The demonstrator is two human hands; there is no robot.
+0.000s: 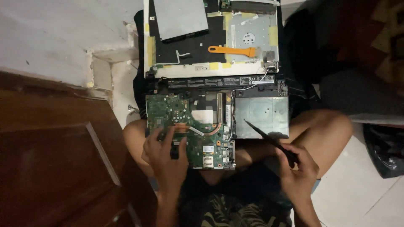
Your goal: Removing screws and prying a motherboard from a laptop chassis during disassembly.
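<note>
Steadying the green motherboard with left hand fingers pressing a black part, the right hand is gripping a black spudger, apparently mid-teardown, needing careful prying next.

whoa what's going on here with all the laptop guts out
A person sits on the floor with an opened laptop across their lap. The left hand rests on the green motherboard, fingers on its lower left part. The right hand holds a black tool pointing at the metal plate. An orange pry tool lies on the upper half.

Head camera looks steeply down, close over the lap-held motherboard.
</note>
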